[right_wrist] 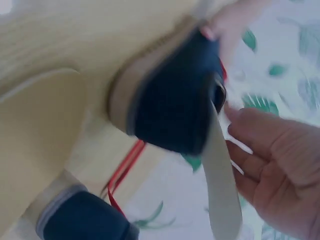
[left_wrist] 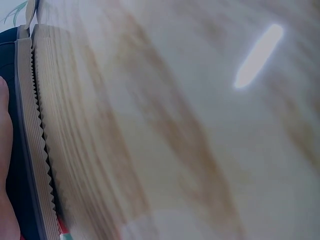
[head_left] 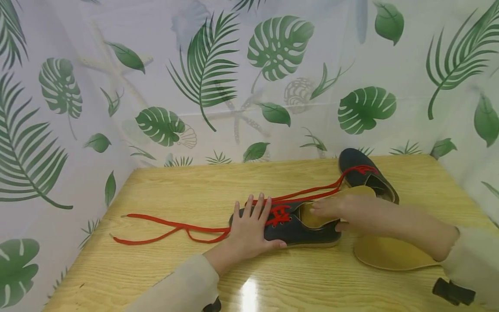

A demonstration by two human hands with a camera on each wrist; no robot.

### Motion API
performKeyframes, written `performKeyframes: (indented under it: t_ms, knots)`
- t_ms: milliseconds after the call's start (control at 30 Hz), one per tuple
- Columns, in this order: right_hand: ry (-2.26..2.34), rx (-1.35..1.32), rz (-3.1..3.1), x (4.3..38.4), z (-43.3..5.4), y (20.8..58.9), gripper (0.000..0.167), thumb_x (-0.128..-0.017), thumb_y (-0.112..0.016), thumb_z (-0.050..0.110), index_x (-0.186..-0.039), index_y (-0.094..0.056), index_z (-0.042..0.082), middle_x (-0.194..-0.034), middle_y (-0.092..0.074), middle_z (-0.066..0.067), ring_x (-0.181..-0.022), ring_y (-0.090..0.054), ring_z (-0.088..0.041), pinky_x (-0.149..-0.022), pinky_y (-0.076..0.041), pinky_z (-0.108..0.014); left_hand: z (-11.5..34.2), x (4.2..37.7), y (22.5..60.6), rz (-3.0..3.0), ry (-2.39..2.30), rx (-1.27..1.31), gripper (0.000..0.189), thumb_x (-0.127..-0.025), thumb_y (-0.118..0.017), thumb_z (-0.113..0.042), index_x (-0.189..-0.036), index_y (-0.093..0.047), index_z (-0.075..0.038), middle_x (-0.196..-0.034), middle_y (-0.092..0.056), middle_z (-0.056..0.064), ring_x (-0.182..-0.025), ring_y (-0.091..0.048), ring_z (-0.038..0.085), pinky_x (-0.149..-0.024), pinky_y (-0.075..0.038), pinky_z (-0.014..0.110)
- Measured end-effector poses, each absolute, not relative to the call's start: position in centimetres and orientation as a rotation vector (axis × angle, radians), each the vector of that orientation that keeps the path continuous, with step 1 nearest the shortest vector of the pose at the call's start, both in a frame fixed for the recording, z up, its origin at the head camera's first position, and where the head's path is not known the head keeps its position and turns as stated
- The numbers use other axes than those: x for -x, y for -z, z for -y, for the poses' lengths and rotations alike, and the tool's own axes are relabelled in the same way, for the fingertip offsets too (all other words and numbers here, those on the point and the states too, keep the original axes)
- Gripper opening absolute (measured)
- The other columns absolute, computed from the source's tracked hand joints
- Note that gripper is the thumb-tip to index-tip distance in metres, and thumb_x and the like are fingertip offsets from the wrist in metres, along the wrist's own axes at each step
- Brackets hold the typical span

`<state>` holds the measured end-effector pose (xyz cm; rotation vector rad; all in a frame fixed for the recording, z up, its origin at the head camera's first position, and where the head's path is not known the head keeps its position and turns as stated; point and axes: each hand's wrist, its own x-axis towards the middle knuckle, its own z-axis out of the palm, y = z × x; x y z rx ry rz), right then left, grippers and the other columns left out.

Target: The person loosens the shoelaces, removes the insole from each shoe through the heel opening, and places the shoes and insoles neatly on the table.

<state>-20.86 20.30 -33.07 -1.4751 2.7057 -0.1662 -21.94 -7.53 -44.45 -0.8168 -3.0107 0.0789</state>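
A navy shoe (head_left: 302, 234) with red laces (head_left: 280, 215) lies on its sole, toe to the left. My left hand (head_left: 249, 232) rests across its toe, fingers spread and straight, thumb along the near side. At the shoe's mouth my right hand (head_left: 335, 208) reaches in with extended fingers, touching a tan insole (head_left: 364, 190). That insole is partly inside the shoe; its rear end sticks up out of the heel (right_wrist: 175, 110). In the right wrist view, the insole hides my fingertips. The left wrist view catches only the shoe's sole edge (left_wrist: 37, 135) and part of my fingers.
A second insole (head_left: 390, 255) lies on the wooden table (head_left: 187, 186) under my right forearm. Another navy shoe (head_left: 356, 167) stands at the back right, its red laces (head_left: 308, 193) stretched left behind the first shoe. Loose lace ends (head_left: 148, 238) extend left. A leaf-print cloth (head_left: 234, 143) hangs behind.
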Motion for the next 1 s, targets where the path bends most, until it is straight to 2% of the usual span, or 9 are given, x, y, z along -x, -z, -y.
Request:
performKeyframes:
  t_ms: [67,233,333,467,633,833,1000]
  knots:
    - [-0.037,1.496,-2.694,20.5,-19.9,33.9,0.05,-0.075,-0.075,0.0,-0.122,-0.064,0.011,-0.123,-0.064,-0.008,-0.109,-0.062,-0.029,-0.075,-0.056,-0.035,7.5,22.0,44.4,3.022,-0.08,0.813,0.111,-0.075,-0.035,-0.086,-0.154,-0.003,-0.015,-0.159,-0.008,0.009,-0.145,-0.01,0.035,-0.111,-0.012,0.063]
    - [-0.314,1.489,-2.731,19.8,-19.5,34.9,0.044,-0.08,-0.066,-0.005,-0.12,-0.066,0.014,-0.12,-0.066,-0.003,-0.108,-0.063,-0.025,-0.077,-0.056,-0.034,7.5,22.0,44.1,3.037,-0.074,0.811,0.111,-0.075,-0.036,-0.086,-0.153,0.0,-0.016,-0.159,-0.008,0.009,-0.145,-0.009,0.035,-0.111,-0.012,0.063]
    - [-0.379,1.495,-2.772,19.7,-19.3,34.7,0.043,-0.078,-0.068,-0.004,-0.117,-0.067,0.014,-0.118,-0.067,-0.001,-0.104,-0.065,-0.021,-0.061,-0.054,-0.025,7.6,22.0,44.1,3.037,-0.061,0.813,0.111,-0.074,-0.035,-0.086,-0.153,0.002,-0.017,-0.159,-0.007,0.009,-0.145,-0.008,0.035,-0.111,-0.011,0.063]
    - [-0.42,1.531,-2.792,19.8,-19.5,34.6,0.041,-0.076,-0.07,-0.003,-0.114,-0.069,0.015,-0.115,-0.068,0.0,-0.101,-0.067,-0.018,-0.041,-0.038,-0.019,7.6,22.1,44.0,3.034,-0.053,0.819,0.111,-0.074,-0.034,-0.087,-0.153,0.0,-0.016,-0.16,-0.006,0.009,-0.145,-0.007,0.035,-0.111,-0.01,0.064]
    - [-0.363,1.511,-2.768,20.0,-20.4,34.3,0.05,-0.073,-0.071,-0.009,-0.117,-0.067,0.015,-0.119,-0.066,-0.001,-0.107,-0.064,-0.02,-0.039,-0.031,-0.02,7.5,22.0,43.8,3.045,-0.063,0.815,0.111,-0.074,-0.033,-0.087,-0.153,0.0,-0.017,-0.159,-0.007,0.009,-0.145,-0.008,0.035,-0.111,-0.009,0.063]
    - [-0.34,1.456,-2.773,20.0,-21.5,33.8,0.06,-0.068,-0.072,-0.015,-0.119,-0.066,0.016,-0.122,-0.065,0.0,-0.11,-0.062,-0.022,-0.039,-0.028,-0.019,7.5,21.8,43.7,3.063,-0.056,0.816,0.111,-0.074,-0.033,-0.087,-0.153,0.004,-0.018,-0.16,-0.006,0.009,-0.145,-0.008,0.035,-0.111,-0.009,0.063]
    - [-0.277,1.427,-2.801,20.3,-22.3,33.4,0.059,-0.071,-0.067,-0.017,-0.119,-0.067,0.017,-0.122,-0.065,-0.001,-0.108,-0.063,-0.023,-0.039,-0.027,-0.02,7.6,22.0,43.6,3.061,-0.059,0.806,0.111,-0.074,-0.032,-0.087,-0.153,0.002,-0.018,-0.16,-0.007,0.008,-0.145,-0.009,0.034,-0.111,-0.009,0.063]
